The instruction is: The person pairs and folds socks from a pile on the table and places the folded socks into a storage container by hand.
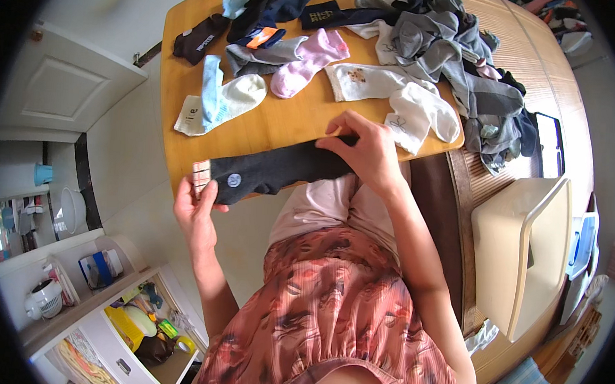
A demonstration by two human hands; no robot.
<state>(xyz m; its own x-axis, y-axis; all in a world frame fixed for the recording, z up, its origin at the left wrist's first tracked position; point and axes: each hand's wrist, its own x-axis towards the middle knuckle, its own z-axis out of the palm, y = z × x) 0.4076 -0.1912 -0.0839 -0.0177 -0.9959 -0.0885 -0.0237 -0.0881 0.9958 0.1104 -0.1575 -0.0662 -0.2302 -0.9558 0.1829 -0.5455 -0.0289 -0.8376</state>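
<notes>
Stretched between my two hands is a dark grey sock (283, 164) with a round pale patch, held over the near edge of the wooden table (226, 146). My left hand (197, 207) pinches its cuff end, where a checked red-and-cream strip (201, 176) shows. The other end is between the thumb and finger of my right hand (364, 148). Beyond the sock lie a white sock (247, 92) with a light blue sock (211, 93) across it, a pink sock (309, 64), a white sock (365, 83) with a brown motif, and crumpled white socks (421, 117).
A heap of grey and dark socks (450, 58) spreads off the table's right side onto a ribbed mat. Dark socks (201, 38) lie at the far left. At right stand a tablet-like device (549, 144) and a cream plastic bin (497, 254). An open drawer (146, 329) is at lower left.
</notes>
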